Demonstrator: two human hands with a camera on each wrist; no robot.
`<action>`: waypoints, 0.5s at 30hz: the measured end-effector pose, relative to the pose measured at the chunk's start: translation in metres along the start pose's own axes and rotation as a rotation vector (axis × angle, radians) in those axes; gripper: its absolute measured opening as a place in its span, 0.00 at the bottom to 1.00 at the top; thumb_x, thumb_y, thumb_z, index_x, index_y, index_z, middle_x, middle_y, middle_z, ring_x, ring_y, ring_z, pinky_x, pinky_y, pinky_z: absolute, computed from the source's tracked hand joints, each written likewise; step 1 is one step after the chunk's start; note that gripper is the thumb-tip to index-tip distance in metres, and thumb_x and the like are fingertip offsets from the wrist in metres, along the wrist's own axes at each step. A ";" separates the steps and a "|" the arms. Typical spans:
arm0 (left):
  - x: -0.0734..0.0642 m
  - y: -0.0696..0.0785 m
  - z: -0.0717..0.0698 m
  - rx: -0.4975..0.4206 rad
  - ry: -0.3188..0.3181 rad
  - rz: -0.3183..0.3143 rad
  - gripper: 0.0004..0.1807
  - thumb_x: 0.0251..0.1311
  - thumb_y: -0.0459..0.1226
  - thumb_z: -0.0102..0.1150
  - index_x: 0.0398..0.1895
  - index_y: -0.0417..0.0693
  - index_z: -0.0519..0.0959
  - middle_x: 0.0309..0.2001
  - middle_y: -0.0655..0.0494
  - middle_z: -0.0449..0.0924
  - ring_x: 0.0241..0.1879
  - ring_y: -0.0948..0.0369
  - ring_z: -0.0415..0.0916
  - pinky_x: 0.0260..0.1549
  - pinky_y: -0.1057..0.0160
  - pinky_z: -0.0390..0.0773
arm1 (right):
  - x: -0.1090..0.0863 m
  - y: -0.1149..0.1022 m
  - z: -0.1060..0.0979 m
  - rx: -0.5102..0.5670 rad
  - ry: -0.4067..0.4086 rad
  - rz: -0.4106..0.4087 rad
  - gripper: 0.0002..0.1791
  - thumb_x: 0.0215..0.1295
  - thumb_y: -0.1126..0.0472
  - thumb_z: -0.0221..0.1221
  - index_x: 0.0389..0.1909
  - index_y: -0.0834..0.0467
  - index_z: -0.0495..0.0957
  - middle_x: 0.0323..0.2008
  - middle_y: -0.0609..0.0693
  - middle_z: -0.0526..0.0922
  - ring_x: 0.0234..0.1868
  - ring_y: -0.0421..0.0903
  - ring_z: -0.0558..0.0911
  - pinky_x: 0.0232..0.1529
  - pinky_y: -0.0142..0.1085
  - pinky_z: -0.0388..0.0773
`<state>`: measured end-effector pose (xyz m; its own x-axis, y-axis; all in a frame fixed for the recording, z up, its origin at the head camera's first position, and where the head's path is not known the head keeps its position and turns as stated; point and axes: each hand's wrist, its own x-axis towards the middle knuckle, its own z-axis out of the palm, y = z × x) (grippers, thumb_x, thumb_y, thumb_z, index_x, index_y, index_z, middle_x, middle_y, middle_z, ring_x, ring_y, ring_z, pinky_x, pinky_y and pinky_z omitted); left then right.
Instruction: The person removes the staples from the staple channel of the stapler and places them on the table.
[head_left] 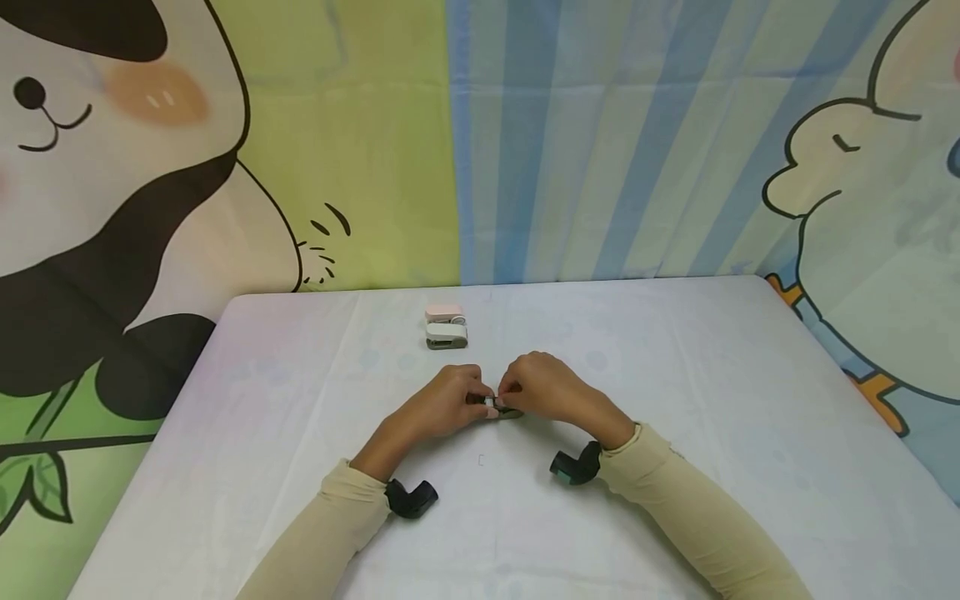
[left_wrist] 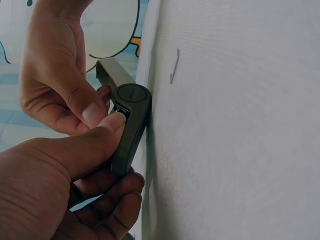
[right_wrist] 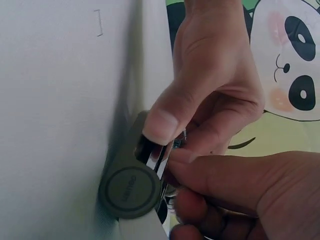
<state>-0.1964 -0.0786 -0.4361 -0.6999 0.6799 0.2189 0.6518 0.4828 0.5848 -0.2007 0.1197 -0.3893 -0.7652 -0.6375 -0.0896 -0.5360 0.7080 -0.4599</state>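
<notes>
A grey-green stapler [left_wrist: 132, 125] with a round pivot cap is swung open, its lighter arm raised away from the body. My left hand [head_left: 450, 400] grips the body, thumb pressed along the slot and fingers curled beneath. Bent fingers of my right hand [head_left: 547, 387] pinch at the slot beside the left thumb, close to the pivot. Bright metal parts of the stapler show between the fingertips in the right wrist view; the fingers cover much of that spot, and I cannot tell whether staples are among them. One loose staple [head_left: 482, 459] lies on the tablecloth nearer me.
Beyond the hands, a pink stapler [head_left: 445, 312] and a white stapler [head_left: 447, 335] stand side by side on the white-covered table [head_left: 300, 467]. A printed cartoon cloth [head_left: 390, 150] hangs behind the far edge. Black wrist cameras [head_left: 411, 500] jut inward from both sleeves.
</notes>
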 end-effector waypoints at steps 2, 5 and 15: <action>0.000 0.000 -0.001 0.001 0.001 0.002 0.05 0.57 0.36 0.70 0.37 0.48 0.88 0.25 0.64 0.67 0.24 0.67 0.63 0.23 0.69 0.66 | 0.000 0.000 0.001 0.012 0.000 -0.020 0.02 0.61 0.62 0.67 0.30 0.54 0.88 0.30 0.42 0.84 0.26 0.35 0.75 0.29 0.31 0.73; -0.001 0.000 -0.001 0.002 0.000 0.006 0.06 0.57 0.36 0.69 0.38 0.47 0.88 0.24 0.64 0.67 0.24 0.67 0.63 0.23 0.69 0.65 | 0.000 -0.001 0.004 0.034 0.002 -0.033 0.03 0.61 0.62 0.66 0.32 0.55 0.88 0.30 0.42 0.85 0.24 0.34 0.75 0.28 0.30 0.72; 0.000 -0.002 0.000 -0.009 -0.007 0.004 0.07 0.55 0.36 0.71 0.37 0.46 0.88 0.24 0.63 0.67 0.23 0.67 0.62 0.22 0.68 0.66 | -0.002 -0.012 0.010 0.044 0.075 0.028 0.06 0.63 0.61 0.64 0.26 0.54 0.85 0.18 0.37 0.77 0.18 0.35 0.70 0.26 0.32 0.66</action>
<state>-0.1972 -0.0793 -0.4373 -0.6955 0.6853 0.2158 0.6519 0.4756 0.5907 -0.1889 0.1095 -0.3919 -0.8052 -0.5918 -0.0378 -0.4990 0.7105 -0.4962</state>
